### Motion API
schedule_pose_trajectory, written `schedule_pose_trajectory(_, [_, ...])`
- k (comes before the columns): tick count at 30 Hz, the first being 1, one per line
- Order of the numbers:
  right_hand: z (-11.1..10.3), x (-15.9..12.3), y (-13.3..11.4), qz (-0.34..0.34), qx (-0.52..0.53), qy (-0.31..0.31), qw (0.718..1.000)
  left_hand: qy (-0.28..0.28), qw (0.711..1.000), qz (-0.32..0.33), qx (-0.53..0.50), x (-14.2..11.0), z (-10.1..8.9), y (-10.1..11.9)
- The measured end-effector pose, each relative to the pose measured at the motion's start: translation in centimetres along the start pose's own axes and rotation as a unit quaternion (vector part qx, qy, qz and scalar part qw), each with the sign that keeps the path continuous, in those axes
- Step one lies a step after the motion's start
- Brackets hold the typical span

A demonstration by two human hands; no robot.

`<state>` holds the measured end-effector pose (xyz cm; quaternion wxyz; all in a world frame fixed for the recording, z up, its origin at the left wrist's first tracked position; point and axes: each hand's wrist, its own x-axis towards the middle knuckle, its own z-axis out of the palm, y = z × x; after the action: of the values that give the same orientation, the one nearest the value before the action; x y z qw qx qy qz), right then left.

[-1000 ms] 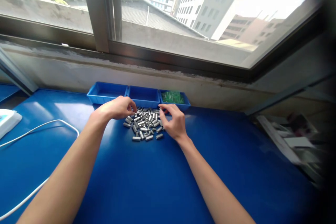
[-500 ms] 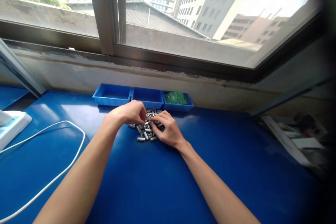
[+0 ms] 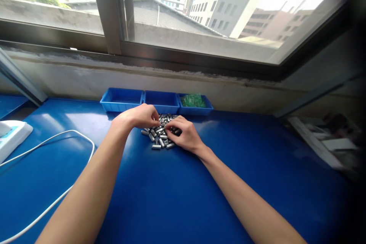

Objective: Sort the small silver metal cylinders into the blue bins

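A pile of small silvery metal pieces (image 3: 161, 143), short and bar-like, lies on the blue tabletop (image 3: 160, 190). Over the pile's left side, my left hand (image 3: 144, 115) bends down with its fingers closed in a pinch at the far pieces. My right hand (image 3: 184, 133) rests at the right side of the pile, thumb and fingertips brought together among the pieces. Whatever is between the fingertips of either hand is too small or hidden to make out. Part of the pile is covered by both hands.
Behind the pile stand three joined blue bins: a left bin (image 3: 122, 107), a middle bin (image 3: 168, 109) and a right bin (image 3: 200, 111) holding green pieces (image 3: 193, 100). A white cable (image 3: 68, 188) curves across the left, near a white power strip (image 3: 15, 137). A window frame (image 3: 185, 56) rises behind.
The view has shifted slightly. My left hand has moved a little farther over the pile, its fingertips now lower among the pieces. My right hand stays at the pile's right side.
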<state>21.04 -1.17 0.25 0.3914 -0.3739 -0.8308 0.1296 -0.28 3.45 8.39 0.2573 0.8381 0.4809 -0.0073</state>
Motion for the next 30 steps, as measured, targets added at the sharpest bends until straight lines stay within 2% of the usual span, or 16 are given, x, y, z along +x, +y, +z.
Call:
schedule_pose_trajectory(3, [-0.1, 0.0, 0.0, 0.016, 0.018, 0.014, 1.000, 0.015, 1.000, 0.006, -0.003, -0.1, -0.1, 0.2])
schedule_pose_trajectory(6, [-0.2, 0.0, 0.1, 0.033, 0.032, 0.028, 0.999, 0.084, 0.996, 0.031, -0.012, -0.2, 0.5, 0.3])
schedule_pose_trajectory(11, [-0.3, 0.0, 0.0, 0.036, 0.041, 0.030, 0.998, 0.248, 0.955, 0.152, -0.063, -0.7, 4.0, -0.7])
schedule_pose_trajectory(14, [-0.3, 0.0, -0.1, 0.045, 0.040, 0.031, 0.998, 0.320, 0.925, 0.189, -0.075, -1.6, 6.4, -1.9])
schedule_pose_trajectory(18, [-0.1, 0.0, -0.1, 0.048, 0.033, 0.017, 0.998, 0.338, 0.912, 0.224, -0.067, -2.7, 8.2, -2.9])
schedule_pose_trajectory(22, [-0.1, 0.0, 0.0, 0.046, 0.031, 0.021, 0.998, 0.363, 0.899, 0.233, -0.073, -2.7, 8.8, -2.8])
schedule_pose_trajectory(27, [0.1, 0.0, -0.2, 0.099, 0.110, 0.076, 0.986, 0.377, 0.891, 0.243, -0.071, -2.2, 8.9, -2.4])
schedule_pose_trajectory(30, [0.5, 0.2, -0.4, 0.133, 0.170, 0.084, 0.973, 0.382, 0.886, 0.256, -0.061, -2.1, 8.9, -2.4])
